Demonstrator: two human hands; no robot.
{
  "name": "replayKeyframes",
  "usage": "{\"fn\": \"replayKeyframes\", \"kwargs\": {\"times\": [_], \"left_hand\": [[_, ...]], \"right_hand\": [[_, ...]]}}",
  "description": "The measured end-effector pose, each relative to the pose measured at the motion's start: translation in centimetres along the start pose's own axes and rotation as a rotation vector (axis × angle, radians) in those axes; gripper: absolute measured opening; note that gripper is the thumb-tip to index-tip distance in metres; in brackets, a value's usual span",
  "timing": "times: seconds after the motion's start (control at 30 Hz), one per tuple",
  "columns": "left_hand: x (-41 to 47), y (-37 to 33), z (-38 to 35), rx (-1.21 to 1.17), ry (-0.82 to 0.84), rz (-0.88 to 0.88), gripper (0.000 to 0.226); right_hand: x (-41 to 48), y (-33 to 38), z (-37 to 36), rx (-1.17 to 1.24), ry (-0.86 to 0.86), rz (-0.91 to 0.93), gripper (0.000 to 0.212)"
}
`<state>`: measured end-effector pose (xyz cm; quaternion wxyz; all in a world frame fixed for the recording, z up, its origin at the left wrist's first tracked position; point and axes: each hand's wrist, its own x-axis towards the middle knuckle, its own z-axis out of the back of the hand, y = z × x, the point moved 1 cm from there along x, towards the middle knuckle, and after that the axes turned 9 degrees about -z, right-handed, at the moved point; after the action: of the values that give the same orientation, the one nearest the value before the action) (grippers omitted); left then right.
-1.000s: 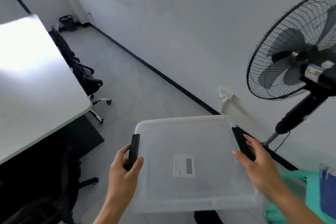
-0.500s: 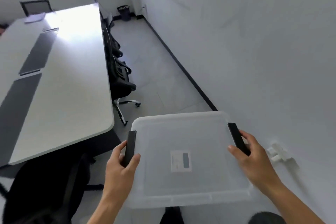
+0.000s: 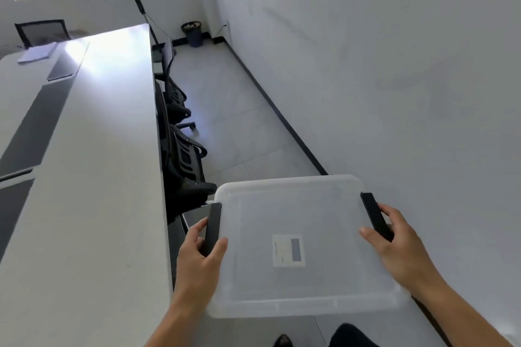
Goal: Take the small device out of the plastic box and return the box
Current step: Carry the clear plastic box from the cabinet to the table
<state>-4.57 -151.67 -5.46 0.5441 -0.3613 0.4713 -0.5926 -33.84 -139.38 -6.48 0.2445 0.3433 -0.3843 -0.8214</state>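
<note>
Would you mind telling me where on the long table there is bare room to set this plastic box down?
The near stretch of the long table, between its right edge and the dark inlay strip, is bare. The far end holds a stack of papers. Tucked office chairs crowd the right edge. Both the left hand and right hand grip the plastic box.

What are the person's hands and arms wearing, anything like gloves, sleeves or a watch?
Nothing shows on them. The left hand and the right hand are bare, with no gloves or rings in sight. Both forearms are uncovered down to the picture's edge: no sleeves, watch or wristband, and no markings.
</note>
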Motion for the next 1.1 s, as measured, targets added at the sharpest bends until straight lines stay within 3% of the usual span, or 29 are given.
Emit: {"fn": "replayKeyframes", "kwargs": {"times": [0.33, 0.63, 0.83, 1.1], "left_hand": [[25.1, -2.6, -4.3, -0.058, -0.043, -0.006, 0.043], [47.1, -6.6, -6.3, -0.083, -0.165, 0.007, 0.040], [61.5, -6.3, -5.8, -0.121, -0.247, 0.040, 0.042], [84.6, -7.6, -2.7, -0.128, -0.246, 0.029, 0.045]], "right_hand": [[22.3, 12.5, -5.2, 0.023, -0.003, 0.017, 0.051], [43.7, 28.1, -10.3, -0.029, 0.120, 0.097, 0.049], [56.2, 37.0, -16.5, -0.054, 0.167, 0.117, 0.048], [71.2, 50.7, -26.4, -0.080, 0.102, 0.150, 0.046]]}}
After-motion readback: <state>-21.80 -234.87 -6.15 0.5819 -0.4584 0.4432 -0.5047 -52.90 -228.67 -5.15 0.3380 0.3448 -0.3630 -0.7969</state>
